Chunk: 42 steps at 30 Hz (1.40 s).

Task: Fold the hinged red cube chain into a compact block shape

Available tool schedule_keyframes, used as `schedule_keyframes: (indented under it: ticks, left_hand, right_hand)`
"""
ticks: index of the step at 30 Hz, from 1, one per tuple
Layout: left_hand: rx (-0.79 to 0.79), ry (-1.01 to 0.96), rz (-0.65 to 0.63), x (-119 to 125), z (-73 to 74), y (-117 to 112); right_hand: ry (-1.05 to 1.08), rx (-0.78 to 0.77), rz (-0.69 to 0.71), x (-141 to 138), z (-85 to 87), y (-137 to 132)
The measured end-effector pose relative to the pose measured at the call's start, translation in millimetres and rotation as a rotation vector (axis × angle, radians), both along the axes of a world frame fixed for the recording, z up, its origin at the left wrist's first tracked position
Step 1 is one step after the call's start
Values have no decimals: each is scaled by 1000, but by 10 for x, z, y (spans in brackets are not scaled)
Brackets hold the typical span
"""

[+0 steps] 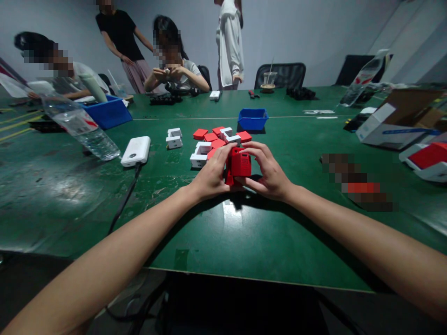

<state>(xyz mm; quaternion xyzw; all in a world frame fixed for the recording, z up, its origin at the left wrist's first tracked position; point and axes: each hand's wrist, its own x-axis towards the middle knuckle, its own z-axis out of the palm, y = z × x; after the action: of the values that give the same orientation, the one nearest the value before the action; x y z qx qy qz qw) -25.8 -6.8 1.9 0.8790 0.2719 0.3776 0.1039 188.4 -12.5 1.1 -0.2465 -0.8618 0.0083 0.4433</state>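
A small red plastic box (241, 164) with small openings and fine print is held between both hands, just above the green table (275, 242). My left hand (213, 171) grips its left side, where another red section shows beside the box; I cannot tell if it is a separate part. The fingers of my right hand (268, 173) curve round its right side, top and bottom. Behind my hands lies a loose group of red pieces (200, 134) and white bracket-like pieces (199, 161). Another white piece (174, 138) sits farther left.
A blue bin (253, 119) stands behind the pieces. To the left are a white power bank (136, 151) with a black cable, a water bottle (84, 128) and a larger blue bin (108, 112). A cardboard box (391, 121) is at right. Several people are across the table.
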Motion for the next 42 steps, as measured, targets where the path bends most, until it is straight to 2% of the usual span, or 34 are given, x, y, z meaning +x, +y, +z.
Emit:
schedule_keyframes:
  ticks: [8, 13, 16, 19, 24, 33, 42]
  left_hand:
    - [-57, -36, -44, -27, -40, 9]
    - [-151, -74, -85, -2, -47, -17]
    - [-289, -112, -141, 9, -5, -46]
    - [-448, -181, -136, 6, 13, -60]
    - [-576, -275, -195, 1, -28, -42]
    - [-581, -287, -190, 23, 40, -89]
    - [-563, -248, -153, 14, 17, -74]
  right_hand:
    - [-23, -74, 103, 10, 5, -7]
    - [-10, -47, 88, -29, 27, -44]
    - [-15, -18, 55, -38, 32, -54]
    - [-16, -9, 37, -38, 36, -62]
    - [-15, -10, 48, -33, 47, -70]
    - [-28, -7, 43, -23, 43, -63]
    - [-24, -9, 30, -21, 38, -55]
